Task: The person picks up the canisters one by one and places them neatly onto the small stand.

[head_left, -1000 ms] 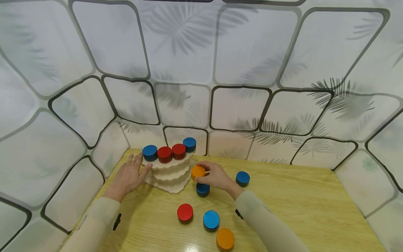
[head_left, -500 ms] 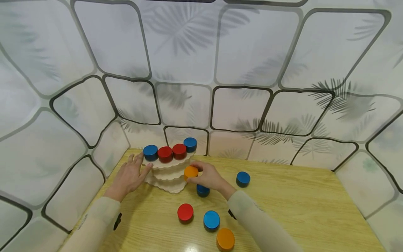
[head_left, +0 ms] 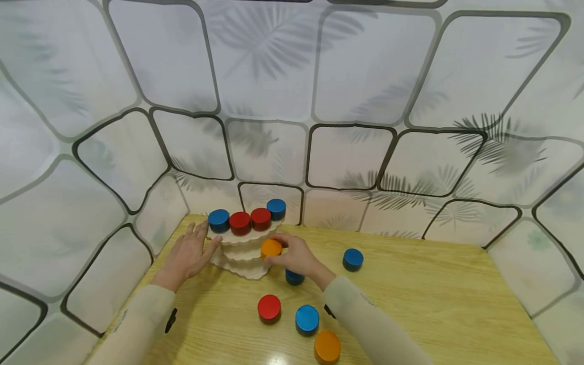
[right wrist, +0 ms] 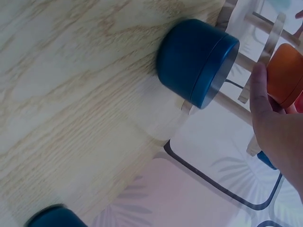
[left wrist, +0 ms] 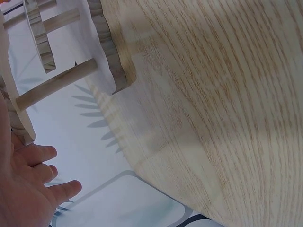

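Note:
A three-tiered wooden stand [head_left: 246, 268] with scalloped edges and round dowels stands at the table's back left. Two blue tins and two red tins [head_left: 240, 223] line its top tier. My right hand [head_left: 298, 258] pinches a small orange lidded tin [head_left: 271, 249] between thumb and fingers, at the right end of the middle tier. In the right wrist view, the thumb lies along the orange tin [right wrist: 285, 75]. My left hand [head_left: 184, 256] rests against the top tier's left end, thumb toward the front. Its other fingers [left wrist: 66, 191] extend loosely below the board's edge in the left wrist view.
A dark blue tin [head_left: 294, 276] stands on the table just below my right hand, with another blue tin [head_left: 353, 259] farther right. Nearer me are a red tin [head_left: 269, 309], a light blue tin [head_left: 307, 320] and an orange one [head_left: 327, 347]. Patterned walls surround the wooden table [head_left: 433, 299].
My right hand has carried the orange tin leftward, from beside the stand above the dark blue tin to the middle tier's right end. The left hand stays in place.

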A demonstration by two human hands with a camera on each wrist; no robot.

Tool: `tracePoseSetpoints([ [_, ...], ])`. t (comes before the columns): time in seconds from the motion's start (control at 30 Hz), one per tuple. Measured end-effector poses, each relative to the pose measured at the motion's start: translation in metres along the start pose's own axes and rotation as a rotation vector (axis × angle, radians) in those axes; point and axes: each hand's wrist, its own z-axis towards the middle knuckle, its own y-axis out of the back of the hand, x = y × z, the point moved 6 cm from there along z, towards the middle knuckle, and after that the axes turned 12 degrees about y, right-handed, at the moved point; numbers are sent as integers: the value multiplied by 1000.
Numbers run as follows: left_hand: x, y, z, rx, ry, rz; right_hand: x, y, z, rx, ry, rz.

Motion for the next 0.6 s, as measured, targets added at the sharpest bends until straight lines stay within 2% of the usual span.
tracePoseSetpoints([
  [0.4,0,0,0,4,1,-3,4,-4,1,-37,26,-9],
  [0.6,0,0,0,-1,-1,-5,2,-5,1,-75,-3,4],
])
